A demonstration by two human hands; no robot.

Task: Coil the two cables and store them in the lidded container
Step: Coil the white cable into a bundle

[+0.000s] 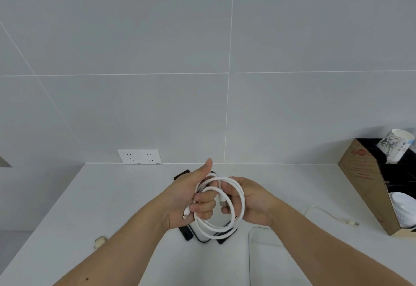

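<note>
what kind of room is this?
Probably a kitchen or pantry counter: pale grey tiled wall, white double wall socket just above the white countertop, and a brown cardboard box holding a patterned paper cup and white plates.

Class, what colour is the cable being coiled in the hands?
White, seen clearly in the head view: the cable loops between both hands.

You have a single wide-angle view from your head, facing forward and down over the white countertop (126,198) toward the grey tiled wall (157,49). Your left hand (191,193) and right hand (252,202) sit close, low centre, with both forearms running in from the bottom edge.
</note>
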